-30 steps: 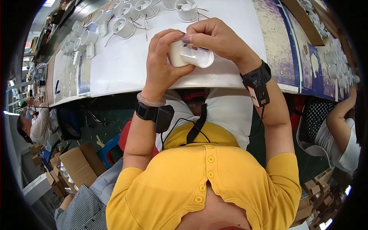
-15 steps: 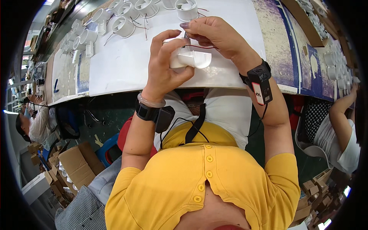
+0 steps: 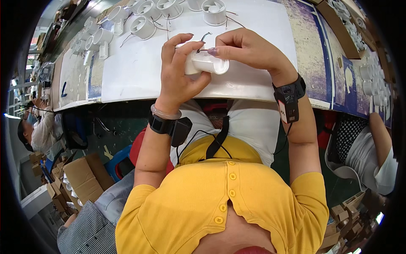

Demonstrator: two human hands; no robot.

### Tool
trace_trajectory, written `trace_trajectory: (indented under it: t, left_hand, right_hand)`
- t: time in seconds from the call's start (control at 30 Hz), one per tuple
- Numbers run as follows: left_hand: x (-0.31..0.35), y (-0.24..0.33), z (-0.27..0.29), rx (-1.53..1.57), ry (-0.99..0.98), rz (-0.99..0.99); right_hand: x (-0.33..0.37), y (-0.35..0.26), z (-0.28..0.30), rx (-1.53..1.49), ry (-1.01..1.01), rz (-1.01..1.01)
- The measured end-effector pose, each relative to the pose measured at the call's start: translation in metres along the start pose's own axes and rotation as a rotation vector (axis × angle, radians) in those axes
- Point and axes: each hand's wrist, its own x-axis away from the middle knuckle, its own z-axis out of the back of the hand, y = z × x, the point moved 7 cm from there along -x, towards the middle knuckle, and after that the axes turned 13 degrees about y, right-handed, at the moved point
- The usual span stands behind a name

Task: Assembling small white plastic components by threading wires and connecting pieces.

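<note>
My left hand [image 3: 182, 70] grips a white plastic housing [image 3: 207, 64] with a curved, trough-like end, held above the white table top. Thumb below and fingers above, it is closed around the part. Thin wires [image 3: 206, 37] stick up from the housing beside my left fingertips. At its right, my right hand [image 3: 249, 50] pinches a thin dark red wire [image 3: 203, 50] between thumb and forefinger. Where the wire enters the housing is partly hidden by my left fingers.
Several white round fan units [image 3: 143, 28] with loose wires stand along the table's far side, one fan unit [image 3: 214, 12] straight ahead. An open cardboard box [image 3: 338, 27] of white parts lies at far right. Co-workers sit at both sides, the left one's sleeve [image 3: 44, 131] showing.
My right hand has moved down and right from the top of the housing and now pinches the red wire. The upright wires have come into sight. The left hand keeps its hold.
</note>
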Motion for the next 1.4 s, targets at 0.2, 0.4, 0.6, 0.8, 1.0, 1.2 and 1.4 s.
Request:
trace_trajectory:
  t: [0.2,0.4,0.6,0.8,1.0,1.2,1.4]
  left_hand:
    - [0.0,0.005,-0.012,-0.088,-0.106,-0.009]
    - [-0.001,0.01,-0.012,-0.022,-0.13,0.001]
    - [0.01,0.002,-0.014,0.143,-0.171,0.159]
    - [0.013,-0.008,-0.01,0.248,-0.15,0.166]
    - [0.01,-0.006,-0.006,0.534,-0.039,0.338]
    - [0.018,-0.007,-0.015,0.612,-0.081,0.448]
    - [0.02,-0.005,-0.023,0.481,-0.142,0.396]
  right_hand:
    - [0.0,-0.005,-0.004,-0.037,0.038,0.049]
    - [0.001,-0.011,0.004,-0.071,0.131,0.173]
    - [0.0,-0.012,0.005,-0.091,0.099,0.169]
    - [0.002,-0.027,0.008,-0.305,0.088,0.195]
    - [0.003,-0.033,0.011,-0.324,0.134,0.383]
    - [-0.004,-0.021,0.001,-0.18,0.072,0.441]
    - [-0.004,-0.024,-0.002,-0.133,0.138,0.512]
